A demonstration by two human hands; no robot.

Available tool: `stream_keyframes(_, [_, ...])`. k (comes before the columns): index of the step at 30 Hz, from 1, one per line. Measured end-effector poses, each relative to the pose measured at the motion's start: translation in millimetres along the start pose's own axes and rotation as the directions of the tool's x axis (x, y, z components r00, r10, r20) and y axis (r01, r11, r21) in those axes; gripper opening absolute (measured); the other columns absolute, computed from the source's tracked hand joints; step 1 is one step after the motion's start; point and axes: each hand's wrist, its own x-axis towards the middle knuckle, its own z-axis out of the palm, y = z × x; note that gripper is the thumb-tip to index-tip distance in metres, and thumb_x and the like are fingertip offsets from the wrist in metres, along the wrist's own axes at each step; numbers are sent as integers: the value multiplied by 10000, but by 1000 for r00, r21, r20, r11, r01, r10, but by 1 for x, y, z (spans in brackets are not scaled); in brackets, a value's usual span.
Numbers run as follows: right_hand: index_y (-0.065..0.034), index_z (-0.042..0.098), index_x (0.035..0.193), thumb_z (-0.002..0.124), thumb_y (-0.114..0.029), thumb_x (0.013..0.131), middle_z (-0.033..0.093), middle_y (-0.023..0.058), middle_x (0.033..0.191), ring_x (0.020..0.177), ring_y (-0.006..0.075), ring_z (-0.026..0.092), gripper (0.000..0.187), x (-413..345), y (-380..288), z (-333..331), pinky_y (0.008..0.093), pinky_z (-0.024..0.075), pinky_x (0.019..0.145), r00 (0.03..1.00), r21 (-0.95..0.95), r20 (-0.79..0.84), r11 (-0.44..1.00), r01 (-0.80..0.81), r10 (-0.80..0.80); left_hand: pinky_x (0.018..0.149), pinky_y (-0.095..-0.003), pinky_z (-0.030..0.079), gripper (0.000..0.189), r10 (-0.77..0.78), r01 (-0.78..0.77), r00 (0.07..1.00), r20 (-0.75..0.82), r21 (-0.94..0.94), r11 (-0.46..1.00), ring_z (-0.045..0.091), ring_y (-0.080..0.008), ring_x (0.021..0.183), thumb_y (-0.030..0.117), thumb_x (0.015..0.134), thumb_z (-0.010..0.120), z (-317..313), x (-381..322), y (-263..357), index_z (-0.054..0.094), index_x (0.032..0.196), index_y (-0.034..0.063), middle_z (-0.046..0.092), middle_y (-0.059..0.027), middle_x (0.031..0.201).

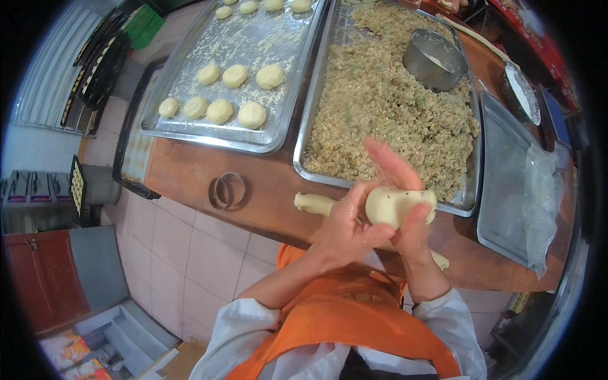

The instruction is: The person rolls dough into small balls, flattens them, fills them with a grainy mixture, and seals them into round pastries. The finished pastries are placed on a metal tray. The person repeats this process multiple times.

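Note:
Between both my hands is a pale piece of dough (396,209), cup-shaped and flecked with a few dark specks on its rim. My left hand (344,228) curls around its left side, the thumb lying along the bottom. From the other side my right hand (414,232) presses its thumb into the dough, while fingers extend behind. A rope of dough (311,203) lies on the wooden table below, partly hidden by my hands. Just beyond them a metal tray (324,178) holds crumbly filling (380,104), in which a round metal bowl (436,61) rests.
On the left, a metal tray (209,138) bears several flattened dough rounds (251,115). Two metal rings (227,191) lie near the table edge. To the right are another tray (498,190), a plastic bag (541,204) and a bowl of white powder (521,92). Another person's hand (453,4) shows at the top.

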Motion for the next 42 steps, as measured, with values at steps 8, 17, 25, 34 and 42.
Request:
stream_keyframes(8, [-10, 590, 1047, 500, -316, 879, 566, 183, 1134, 1230, 327, 377, 361, 13, 14, -61, 504, 164, 1052, 815, -44, 570, 987, 153, -101, 692, -330, 461, 695, 86, -85, 996, 0, 145, 986, 576, -209, 881, 619, 832, 410, -1, -2, -7, 523, 1101, -11, 595, -131, 935])
stream_keyframes(17, [-8, 613, 993, 440, -292, 897, 597, 163, 1092, 1196, 342, 422, 345, 6, 0, -43, 492, 148, 1057, 885, -209, 462, 962, 174, -60, 721, -358, 473, 642, 175, -178, 984, 42, 68, 982, 589, -313, 833, 556, 788, 546, -12, -4, -28, 500, 1115, 6, 569, -155, 965])
stream_keyframes(25, [-19, 637, 869, 459, -338, 901, 634, 158, 975, 1150, 325, 468, 367, 1, 1, -15, 481, 185, 1047, 961, -171, 266, 977, 130, -81, 707, -363, 461, 604, 99, -108, 992, 76, 120, 987, 586, -319, 829, 569, 829, 466, -19, -4, -17, 565, 988, -6, 572, -172, 865])
stream_keyframes(34, [-13, 643, 873, 428, -320, 916, 625, 167, 995, 1161, 329, 454, 377, 3, 0, -33, 488, 192, 1044, 943, -137, 332, 991, 7, 39, 711, -361, 474, 597, 280, -261, 958, -55, 228, 938, 591, -305, 858, 547, 837, 471, 0, 2, -5, 558, 1019, -15, 572, -173, 931])
stream_keyframes(42, [2, 631, 936, 387, -404, 923, 595, 176, 1066, 1187, 320, 430, 473, 1, 7, -53, 474, 213, 1041, 876, -114, 478, 993, -10, 64, 739, -342, 484, 567, 295, -300, 954, 58, 226, 927, 583, -256, 923, 461, 778, 619, -16, -8, -27, 525, 1113, 14, 563, -133, 1065])
